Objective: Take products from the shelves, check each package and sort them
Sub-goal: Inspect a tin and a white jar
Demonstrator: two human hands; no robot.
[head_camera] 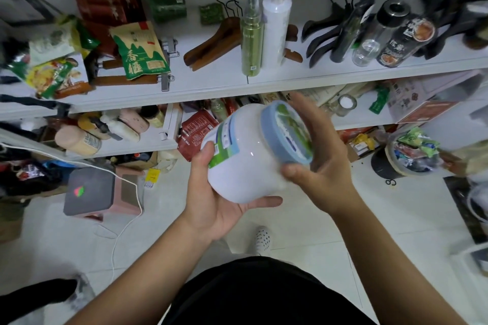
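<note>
Jar: white plastic jar [248, 163], rounded and glossy, held in front of the shelves between both hands, above the floor [317, 232]
Axis: long axis tilted, running from the base at lower left to the lid at upper right; the lid end points up and away toward the shelves
Lid: wide blue screw lid [269, 126], round, with a green and white printed top
Label: green, blue and white band [224, 140] wrapped round the body; its print is too blurred to read
Left hand: left hand [211, 198] cradles the base from below, thumb pressed on the label, fingers curled under the jar
Right hand: right hand [324, 150] grips the shoulder just under the lid, thumb across the white body, fingers wrapped behind the lid
Upper shelf: white board [211, 87]; a tall white pump bottle [276, 26] stands upright beside a clear green spray bottle [252, 34]; brown wooden hangers [214, 42] lie to their left, black hangers [324, 31] to their right
</note>
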